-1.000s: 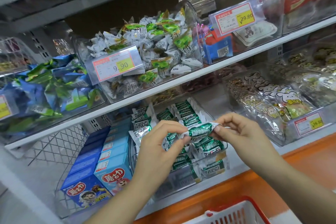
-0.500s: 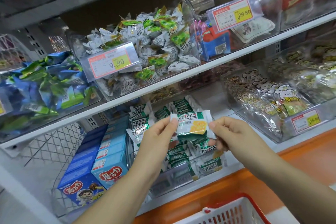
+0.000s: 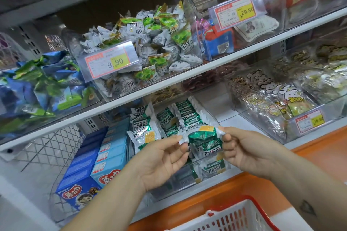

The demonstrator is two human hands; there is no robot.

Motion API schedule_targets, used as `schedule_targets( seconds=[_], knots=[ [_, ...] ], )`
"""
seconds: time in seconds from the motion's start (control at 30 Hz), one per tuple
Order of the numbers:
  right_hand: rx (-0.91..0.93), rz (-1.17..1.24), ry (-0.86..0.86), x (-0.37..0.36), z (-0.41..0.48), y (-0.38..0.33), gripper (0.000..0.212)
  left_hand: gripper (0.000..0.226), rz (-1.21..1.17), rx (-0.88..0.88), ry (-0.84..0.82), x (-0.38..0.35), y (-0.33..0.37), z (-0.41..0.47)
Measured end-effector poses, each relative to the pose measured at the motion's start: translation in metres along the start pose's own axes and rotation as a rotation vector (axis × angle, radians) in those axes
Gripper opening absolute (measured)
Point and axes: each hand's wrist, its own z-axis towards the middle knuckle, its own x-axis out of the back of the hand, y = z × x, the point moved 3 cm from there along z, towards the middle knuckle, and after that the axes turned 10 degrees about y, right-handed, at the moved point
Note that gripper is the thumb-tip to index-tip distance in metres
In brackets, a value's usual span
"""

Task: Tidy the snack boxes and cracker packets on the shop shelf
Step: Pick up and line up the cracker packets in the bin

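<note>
A green and white cracker packet [image 3: 203,140] hangs between my two hands above the clear bin [image 3: 208,112] of like packets on the lower shelf. My left hand [image 3: 161,159] pinches its left crimped end. My right hand [image 3: 244,148] pinches its right end, palm turned toward me. More cracker packets [image 3: 169,118] stand in rows inside the bin; part of the front row is hidden behind the held packet and my hands. Blue snack boxes [image 3: 97,161] sit in a wire basket [image 3: 48,148] to the left of the bin.
The upper shelf [image 3: 187,75] carries clear bins of wrapped sweets [image 3: 150,43] with price tags. A bin of bear-printed bags [image 3: 272,99] stands right of the crackers. A red and white shopping basket [image 3: 229,217] sits below, in front of the orange shelf base [image 3: 319,150].
The packet has turned from showing its flat front to a tilted, twisted pose, and both hands have dropped slightly toward the front of the bin.
</note>
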Motion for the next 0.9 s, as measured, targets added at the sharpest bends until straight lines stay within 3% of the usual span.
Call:
schedule_targets(
  seconds=[0.1, 0.23, 0.33, 0.5, 0.6, 0.77, 0.9],
  knots=[
    [0.137, -0.137, 0.024, 0.002, 0.002, -0.003, 0.038, 0.016, 0.05, -0.054, -0.011, 0.003, 0.001, 0.001],
    [0.425, -0.393, 0.033, -0.002, -0.006, -0.015, 0.015, 0.016, 0.474, -0.469, 0.042, 0.009, 0.011, 0.006],
    [0.421, -0.346, -0.023, -0.008, -0.011, -0.017, 0.016, 0.009, 0.489, -0.637, 0.057, 0.005, 0.017, -0.002],
    [0.37, -0.315, -0.062, -0.008, -0.014, -0.013, 0.025, 0.033, 0.435, -0.652, -0.005, 0.002, 0.016, -0.005],
    [0.407, -0.366, -0.078, -0.009, -0.013, -0.009, 0.022, 0.009, 0.559, -0.799, -0.002, 0.0, 0.014, -0.008],
    [0.537, -0.442, -0.034, -0.007, -0.01, -0.009, 0.028, 0.036, 0.649, -1.006, 0.052, 0.0, 0.005, -0.005],
    [0.6, -0.439, -0.047, -0.009, -0.012, -0.01, 0.035, 0.037, 0.729, -1.165, 0.085, 0.0, 0.004, -0.005]
  ],
)
